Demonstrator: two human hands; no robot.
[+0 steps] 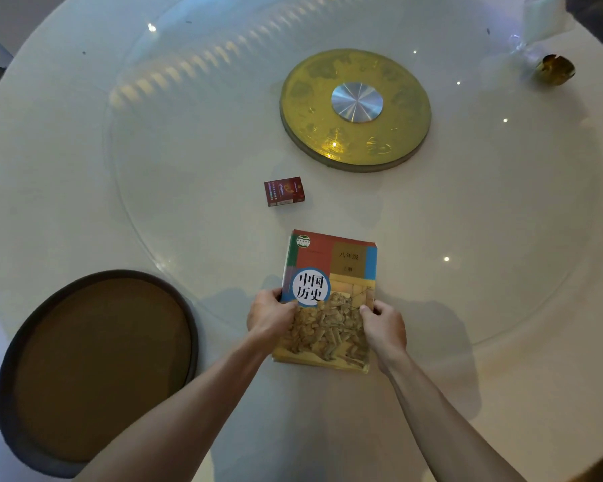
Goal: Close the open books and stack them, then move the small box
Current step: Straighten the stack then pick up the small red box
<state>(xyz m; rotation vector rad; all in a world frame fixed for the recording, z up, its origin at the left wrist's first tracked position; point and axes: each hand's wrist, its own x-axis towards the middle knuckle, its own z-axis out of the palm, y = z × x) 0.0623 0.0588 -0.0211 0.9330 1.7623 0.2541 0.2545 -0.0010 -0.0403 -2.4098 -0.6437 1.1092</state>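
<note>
With the left hand (269, 313) and right hand (383, 325) gripping opposite edges of the closed colourful-covered history textbook stack (328, 300) at 6 o'clock on the round white counter (188, 203), square its edges evenly before reaching toward 12 o'clock for the small dark-red cardboard box (284, 191), which lies apart.

Stacked books (329, 300) are lying before me on the surface (467, 342); small box (284, 191) is sitting behind them, tray (98, 370) to their left.
</note>
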